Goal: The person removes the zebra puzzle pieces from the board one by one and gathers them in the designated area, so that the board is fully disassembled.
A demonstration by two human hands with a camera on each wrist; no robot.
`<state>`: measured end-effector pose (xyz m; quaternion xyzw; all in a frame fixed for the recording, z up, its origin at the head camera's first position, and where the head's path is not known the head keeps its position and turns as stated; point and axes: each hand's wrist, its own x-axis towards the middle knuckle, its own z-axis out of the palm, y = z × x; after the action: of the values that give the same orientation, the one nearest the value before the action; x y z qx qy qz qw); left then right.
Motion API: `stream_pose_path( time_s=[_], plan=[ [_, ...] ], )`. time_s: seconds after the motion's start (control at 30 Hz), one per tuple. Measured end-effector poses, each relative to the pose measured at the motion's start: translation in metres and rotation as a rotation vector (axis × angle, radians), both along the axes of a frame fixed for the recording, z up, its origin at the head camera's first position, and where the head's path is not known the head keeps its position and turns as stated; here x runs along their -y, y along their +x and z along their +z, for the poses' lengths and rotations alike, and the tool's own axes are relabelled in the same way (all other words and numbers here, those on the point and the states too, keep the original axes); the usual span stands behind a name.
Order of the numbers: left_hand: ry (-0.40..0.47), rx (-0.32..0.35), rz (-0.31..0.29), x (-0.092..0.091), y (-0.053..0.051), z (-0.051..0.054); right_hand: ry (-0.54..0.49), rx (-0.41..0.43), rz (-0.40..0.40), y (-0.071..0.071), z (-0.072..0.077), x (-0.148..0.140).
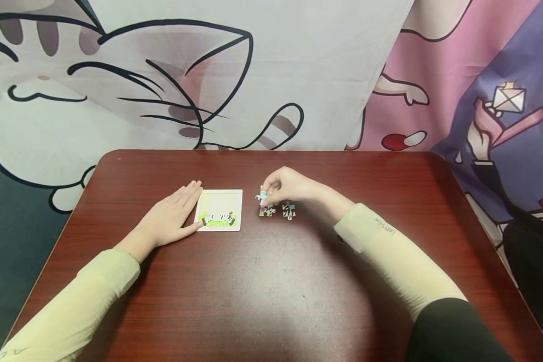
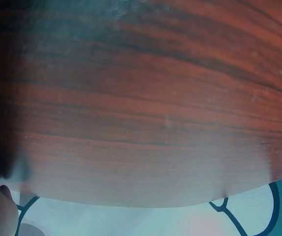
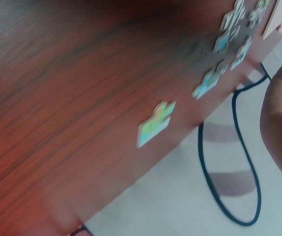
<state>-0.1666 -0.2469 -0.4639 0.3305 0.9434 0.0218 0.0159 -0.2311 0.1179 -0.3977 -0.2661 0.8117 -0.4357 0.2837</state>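
Though part-hidden, piece [image 1: 261, 196] against right fingers [image 1: 270, 181].

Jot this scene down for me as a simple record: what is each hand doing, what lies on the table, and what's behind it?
Left hand: flat, at the left edge of the square board
Right hand: fingers curled, seemingly pinching a puzzle piece
Square board: white-bordered, green picture along its bottom
Other puzzle pieces: several, lying apart to the right of the board
Table: reddish-brown, wood-grained
Backdrop: cloth with large cartoon drawings
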Motion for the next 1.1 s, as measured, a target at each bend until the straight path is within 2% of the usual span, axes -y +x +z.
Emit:
stream_pose_path(
  time_s=[0.37, 0.73, 1.1],
  plan=[
    [0.003, 0.004, 0.000, 0.000, 0.000, -0.001, 0.036, -0.015, 0.005, 0.000, 0.005, -0.038],
    [-0.005, 0.013, 0.003, 0.001, -0.001, -0.001, 0.121, -0.062, 0.046, 0.008, -0.011, -0.072],
    [-0.010, 0.011, -0.002, 0.000, -0.001, 0.000, 0.177, -0.109, 0.017, 0.014, -0.022, -0.096]
  ],
)
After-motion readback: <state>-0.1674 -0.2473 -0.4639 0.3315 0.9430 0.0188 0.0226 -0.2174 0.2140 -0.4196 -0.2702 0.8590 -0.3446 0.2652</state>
